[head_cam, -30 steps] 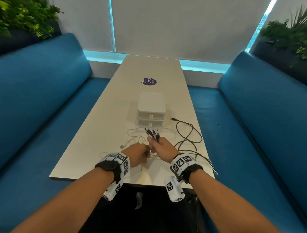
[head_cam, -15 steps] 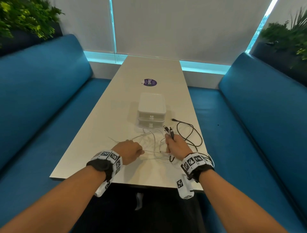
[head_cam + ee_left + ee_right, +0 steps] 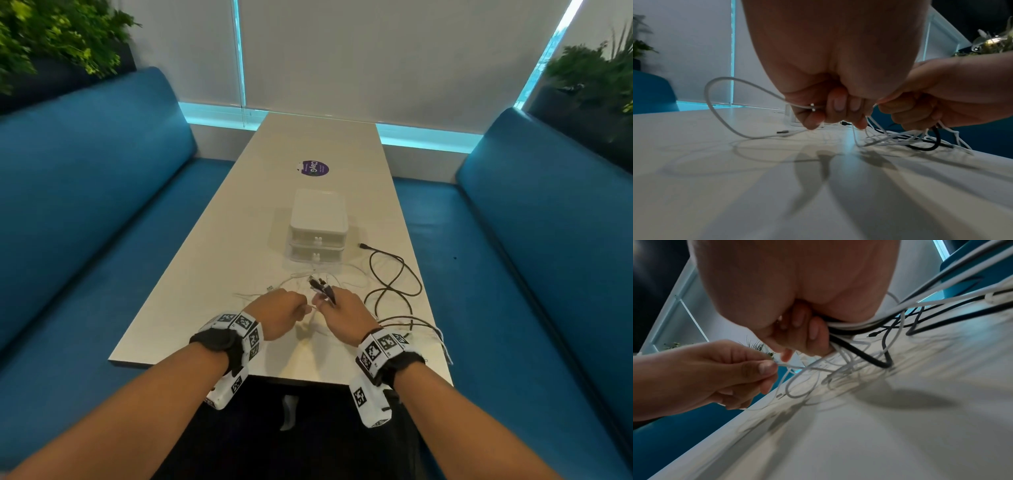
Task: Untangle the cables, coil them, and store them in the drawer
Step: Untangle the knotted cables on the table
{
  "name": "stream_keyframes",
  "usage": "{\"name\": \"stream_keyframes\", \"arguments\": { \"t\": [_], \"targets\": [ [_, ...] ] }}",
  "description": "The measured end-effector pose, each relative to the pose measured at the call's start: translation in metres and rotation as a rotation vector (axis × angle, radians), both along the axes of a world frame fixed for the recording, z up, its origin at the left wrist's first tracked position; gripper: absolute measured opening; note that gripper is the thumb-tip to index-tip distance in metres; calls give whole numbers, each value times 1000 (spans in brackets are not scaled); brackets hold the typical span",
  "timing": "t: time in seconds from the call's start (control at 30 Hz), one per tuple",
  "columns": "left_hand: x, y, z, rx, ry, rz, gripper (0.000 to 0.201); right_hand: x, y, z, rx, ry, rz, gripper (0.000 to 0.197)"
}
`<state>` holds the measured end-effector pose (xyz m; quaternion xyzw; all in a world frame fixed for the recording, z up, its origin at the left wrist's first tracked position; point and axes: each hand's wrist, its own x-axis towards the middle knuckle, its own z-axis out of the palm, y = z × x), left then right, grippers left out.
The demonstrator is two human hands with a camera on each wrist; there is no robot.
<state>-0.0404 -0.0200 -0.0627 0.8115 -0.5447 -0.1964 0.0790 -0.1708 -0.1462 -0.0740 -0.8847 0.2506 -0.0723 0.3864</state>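
Note:
A tangle of white cables [image 3: 329, 277] and a black cable [image 3: 394, 281] lies on the white table [image 3: 212, 274] in front of a small white two-drawer unit [image 3: 318, 236], both drawers closed. My right hand [image 3: 342, 311] grips a bundle of cables with several plug ends [image 3: 322, 289] sticking up out of the fist; the right wrist view shows white and black cables [image 3: 846, 327] running through that fist. My left hand [image 3: 281, 308] pinches a thin white cable [image 3: 731, 104] right beside it, with a loop hanging to the left.
Blue benches [image 3: 85, 205] run along both sides of the table. A round purple sticker [image 3: 311, 168] lies beyond the drawer unit. Cable loops trail over the table's right edge [image 3: 442, 339]. Plants [image 3: 51, 37] stand on both back corners.
My hands had spread apart half a second ago, pulling the white cable; now they are back close together near the table's middle, the right still gripping the bundle.

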Motion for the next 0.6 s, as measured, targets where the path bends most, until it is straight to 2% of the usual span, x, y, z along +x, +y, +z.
{"name": "stream_keyframes", "arguments": {
  "t": [0.27, 0.37, 0.43, 0.5, 0.6],
  "targets": [
    [9, 3, -2, -94, 28, -20, 26, 1, -4, 2, 24, 131, 67, 23],
    [23, 9, 8, -79, -86, -2, 31, -4, -23, 0, -51, 204, -14, 21],
    [36, 15, 16, -52, -149, 30, 34, -8, -37, -4, -141, 249, -101, 28],
    [45, 20, 17, -78, -130, 65, 37, -9, -41, -6, -213, 267, -129, 33],
    [40, 18, 16, -75, -141, 92, 36, -4, -34, -6, -268, 201, -144, 34]
  ]
}}
